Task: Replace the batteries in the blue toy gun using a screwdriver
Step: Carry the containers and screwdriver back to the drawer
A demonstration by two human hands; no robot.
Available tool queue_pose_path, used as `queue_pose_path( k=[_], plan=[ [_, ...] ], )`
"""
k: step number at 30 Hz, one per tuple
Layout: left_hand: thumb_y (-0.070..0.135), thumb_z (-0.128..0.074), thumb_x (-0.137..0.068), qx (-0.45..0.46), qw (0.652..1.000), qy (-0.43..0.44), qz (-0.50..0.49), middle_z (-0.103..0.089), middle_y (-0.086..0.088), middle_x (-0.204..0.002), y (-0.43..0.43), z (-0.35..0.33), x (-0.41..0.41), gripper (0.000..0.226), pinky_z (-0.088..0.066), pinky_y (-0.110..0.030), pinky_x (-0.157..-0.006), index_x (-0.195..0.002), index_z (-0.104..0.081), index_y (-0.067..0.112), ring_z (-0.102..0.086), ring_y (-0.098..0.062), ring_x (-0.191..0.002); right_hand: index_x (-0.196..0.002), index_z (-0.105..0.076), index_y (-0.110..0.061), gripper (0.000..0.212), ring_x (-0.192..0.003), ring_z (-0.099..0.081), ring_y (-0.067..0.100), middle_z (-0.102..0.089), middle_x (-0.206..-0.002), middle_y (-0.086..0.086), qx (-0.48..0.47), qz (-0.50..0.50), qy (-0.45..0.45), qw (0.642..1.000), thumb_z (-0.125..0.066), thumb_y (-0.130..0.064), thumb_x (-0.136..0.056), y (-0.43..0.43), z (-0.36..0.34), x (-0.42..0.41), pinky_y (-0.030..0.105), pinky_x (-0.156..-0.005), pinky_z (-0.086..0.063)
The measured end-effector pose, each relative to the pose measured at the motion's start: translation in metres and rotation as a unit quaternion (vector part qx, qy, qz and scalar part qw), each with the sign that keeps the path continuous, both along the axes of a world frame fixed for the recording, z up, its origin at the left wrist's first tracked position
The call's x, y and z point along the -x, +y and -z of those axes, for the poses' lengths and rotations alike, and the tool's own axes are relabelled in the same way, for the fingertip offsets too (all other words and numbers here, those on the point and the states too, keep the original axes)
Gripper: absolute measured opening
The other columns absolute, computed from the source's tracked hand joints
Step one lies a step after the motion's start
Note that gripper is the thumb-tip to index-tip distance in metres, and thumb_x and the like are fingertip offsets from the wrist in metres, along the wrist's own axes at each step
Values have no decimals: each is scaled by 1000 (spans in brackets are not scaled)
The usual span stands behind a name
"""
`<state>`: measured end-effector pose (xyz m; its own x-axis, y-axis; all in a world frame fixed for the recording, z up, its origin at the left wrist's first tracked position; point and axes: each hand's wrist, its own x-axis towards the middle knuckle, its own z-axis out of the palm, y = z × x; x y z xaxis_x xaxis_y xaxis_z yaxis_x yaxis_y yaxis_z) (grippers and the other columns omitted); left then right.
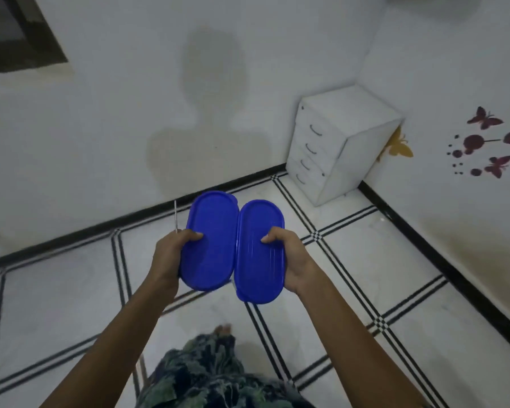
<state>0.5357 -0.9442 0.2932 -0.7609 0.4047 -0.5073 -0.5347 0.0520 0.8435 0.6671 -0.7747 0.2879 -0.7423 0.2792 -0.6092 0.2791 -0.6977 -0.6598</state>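
While each hand grips one blue oval box, the toy gun itself is nowhere in view, and whether it or the batteries lie inside either box cannot be told. The left hand [171, 254] wraps the near left edge of the left box [209, 240], thumb on its lid, and also pinches a thin metal shaft [175, 214], likely the screwdriver, standing upright just left of that box. The right hand [289, 260] holds the right box [259, 251] by its near right edge, thumb on top. Both boxes are smooth, glossy plastic, long axes pointing away from the person, inner edges touching. Beyond the boxes lie a tiled floor [365, 260] and a white drawer cabinet [336, 148] in the corner.
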Motion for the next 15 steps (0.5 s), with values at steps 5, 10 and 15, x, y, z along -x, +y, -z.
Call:
queue_pose_path(
  k=[5,10,15],
  plan=[
    [24,-71,-66,-12,999,7,52,-69,-14,-108,111,-14,126,34,-52,-42,-74,-96,-65,9,-65,-34,-93,-92,-67,-15,22,-95,-61,31,-71,-97,8,-9,67,-19,998,-69,-22,-71,95,-12,108,43,-81,-50],
    [24,-71,-60,-19,993,-3,116,-71,-13,-104,245,-1,229,43,-54,-41,-74,-98,-66,7,-66,-34,-95,-112,-68,-13,43,-98,-62,33,-71,-108,11,10,134,-27,991,-71,-27,-72,212,2,196,44,-83,-50],
    [20,-73,-68,-5,990,0,139,-70,-15,-107,375,18,320,38,-54,-45,-77,-101,-64,4,-66,-35,-96,-122,-66,-14,55,-106,-64,34,-71,-116,11,17,173,-41,984,-75,-31,-71,332,18,282,47,-87,-52]
  ],
)
